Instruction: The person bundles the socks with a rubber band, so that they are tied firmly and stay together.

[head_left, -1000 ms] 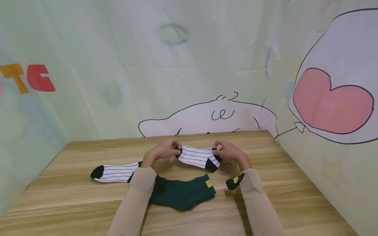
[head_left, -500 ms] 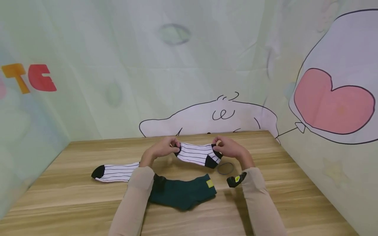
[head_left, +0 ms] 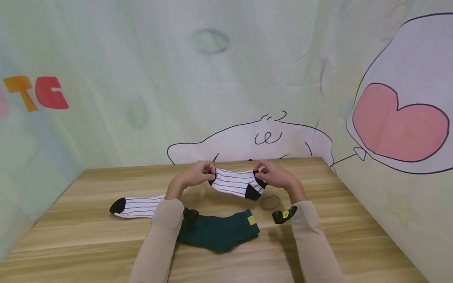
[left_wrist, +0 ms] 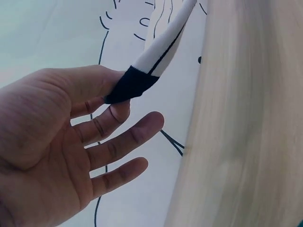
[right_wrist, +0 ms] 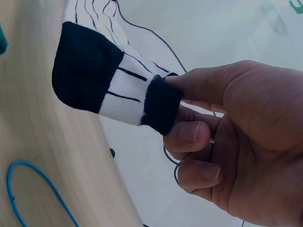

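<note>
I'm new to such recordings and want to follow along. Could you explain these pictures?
There is no machine: a person works with two bare hands. The wide views come from a camera worn on the head; the close ones come from a camera on each wrist.

The left hand pinches the black toe of a white fabric sock with thin dark stripes; the right hand pinches its black cuff.

On the wood-patterned table lie a matching black-toed striped sock, partly hidden by the left beige sleeve, a dark green fabric sock with a yellow label, and a thin blue loop whose material I cannot tell.
</note>
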`<state>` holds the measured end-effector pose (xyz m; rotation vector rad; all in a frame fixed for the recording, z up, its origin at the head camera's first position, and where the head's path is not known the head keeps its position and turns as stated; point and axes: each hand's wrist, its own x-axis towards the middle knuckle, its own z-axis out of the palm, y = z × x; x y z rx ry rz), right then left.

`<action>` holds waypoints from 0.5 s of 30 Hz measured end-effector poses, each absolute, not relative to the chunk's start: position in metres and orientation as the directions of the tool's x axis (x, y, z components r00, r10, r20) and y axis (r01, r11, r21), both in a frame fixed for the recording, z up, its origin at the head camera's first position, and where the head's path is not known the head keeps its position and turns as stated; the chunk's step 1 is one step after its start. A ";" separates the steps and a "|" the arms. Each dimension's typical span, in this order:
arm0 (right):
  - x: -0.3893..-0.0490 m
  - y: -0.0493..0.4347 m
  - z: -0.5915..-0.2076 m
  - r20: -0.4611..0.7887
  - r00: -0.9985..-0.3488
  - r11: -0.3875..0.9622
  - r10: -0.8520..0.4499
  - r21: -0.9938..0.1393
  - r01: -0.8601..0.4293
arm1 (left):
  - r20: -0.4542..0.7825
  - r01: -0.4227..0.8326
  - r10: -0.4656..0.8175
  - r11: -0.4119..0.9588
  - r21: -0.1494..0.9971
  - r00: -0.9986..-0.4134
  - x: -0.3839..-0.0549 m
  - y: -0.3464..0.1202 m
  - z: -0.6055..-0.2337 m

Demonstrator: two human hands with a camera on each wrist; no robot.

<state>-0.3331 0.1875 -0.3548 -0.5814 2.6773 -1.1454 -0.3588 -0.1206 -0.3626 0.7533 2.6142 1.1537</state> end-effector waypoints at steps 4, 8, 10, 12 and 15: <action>-0.332 0.186 -0.350 0.008 -0.910 0.625 -0.414 -0.724 -0.291 | 0.052 0.388 0.516 0.572 0.722 -0.855 -0.357 -0.122 -0.355; -0.332 0.187 -0.346 0.015 -0.908 0.595 -0.418 -0.751 -0.286 | 0.064 0.393 0.505 0.581 0.713 -0.861 -0.355 -0.122 -0.346; -0.332 0.186 -0.347 0.016 -0.907 0.577 -0.421 -0.767 -0.281 | 0.063 0.389 0.499 0.583 0.713 -0.865 -0.352 -0.122 -0.344; -0.332 0.186 -0.349 0.014 -0.906 0.558 -0.423 -0.784 -0.272 | 0.063 0.385 0.495 0.583 0.716 -0.866 -0.350 -0.123 -0.344; -0.333 0.186 -0.350 0.025 -0.896 0.534 -0.444 -0.796 -0.287 | 0.066 0.397 0.510 0.575 0.715 -0.858 -0.347 -0.126 -0.343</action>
